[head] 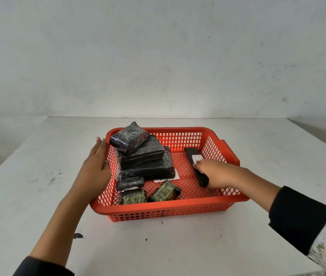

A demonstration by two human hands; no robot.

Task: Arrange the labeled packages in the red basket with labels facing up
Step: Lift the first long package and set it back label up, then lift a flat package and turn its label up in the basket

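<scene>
The red basket (168, 207) stands on a white table. Three black wrapped packages are stacked at its left: a small one (129, 137) on a medium one (142, 154) on a large one (148, 169), with a white label (168, 177) poking out beneath. In front lie a small black package (130, 183) and two greenish packages (132, 197) (165, 191). A long black package (195, 162) with a white label facing up lies at the right. My right hand (216, 173) grips its near part. My left hand (96, 166) rests flat against the basket's left rim.
The white table (38, 186) reaches to a pale wall behind. Its left edge runs diagonally at the far left, and its right edge slants at the right. Small dark marks dot the tabletop in front of the basket.
</scene>
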